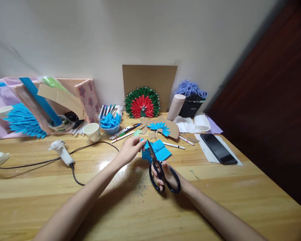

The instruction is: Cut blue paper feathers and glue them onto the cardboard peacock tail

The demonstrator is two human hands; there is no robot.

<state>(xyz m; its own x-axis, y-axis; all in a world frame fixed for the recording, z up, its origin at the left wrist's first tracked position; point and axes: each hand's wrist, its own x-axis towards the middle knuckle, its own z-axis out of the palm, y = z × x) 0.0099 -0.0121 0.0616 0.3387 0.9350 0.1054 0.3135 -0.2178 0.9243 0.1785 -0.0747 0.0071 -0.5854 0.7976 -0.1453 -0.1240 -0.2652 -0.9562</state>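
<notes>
Left of the red-and-green peacock craft I see a round clear-plastic bowl heaped with blue petals. Before that peacock, the left hand pinches a small blue paper piece beside black-handled metal scissors gripped by the right hand.

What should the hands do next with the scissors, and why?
Probably make one small snip in the blue paper. The left hand pinches it, and the right hand holds the scissors with their blades right by it. The cut blue pieces in the tub suggest more cutting.
</notes>
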